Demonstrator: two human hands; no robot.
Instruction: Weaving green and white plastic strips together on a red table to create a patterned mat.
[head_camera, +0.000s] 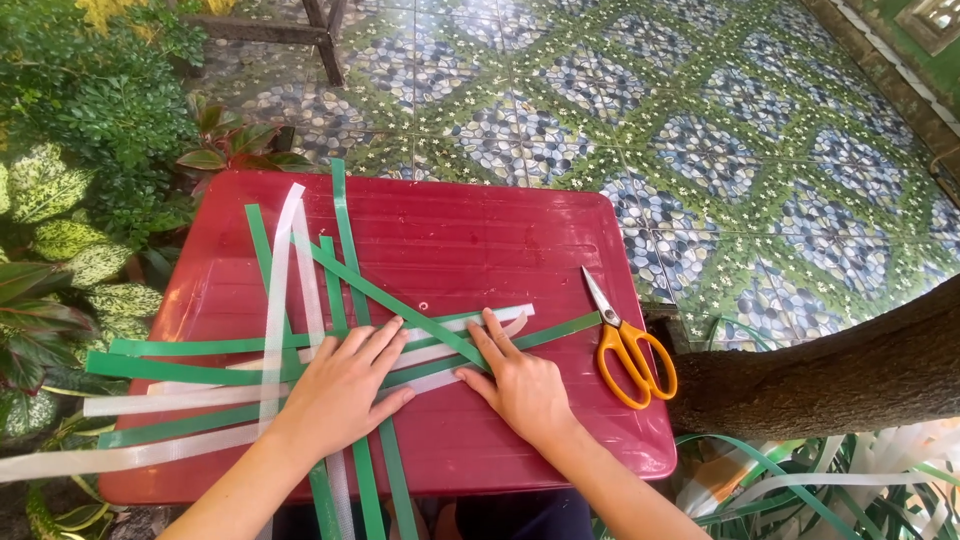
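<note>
Here, the left hand (340, 385) is laid flat, fingers spread, on a crossing of green and white plastic strips (300, 350), pressing them down rather than gripping them. Just beside it, the right hand (520, 385) is also pressed open-palmed onto the strips, its fingers stretched forward over a long green strip (400, 300) that runs diagonally from the upper left toward the hands. Nothing is clamped by either hand.

The strips are seen loosely interlaced on a red plastic tabletop (470, 230): several run across it and overhang its left edge, while others run front to back and hang over the near edge.

A pair of orange-handled scissors (625, 345) is laid on the table's right side, near the right hand but apart from it, blades shut and pointed away.

More loose green and white strips (820, 480) are piled on the ground at lower right, beneath a thick tree trunk (850, 370). Leafy potted plants (80, 200) are crowded along the left, and a patterned pebble-print tile floor (720, 130) is spread beyond.
</note>
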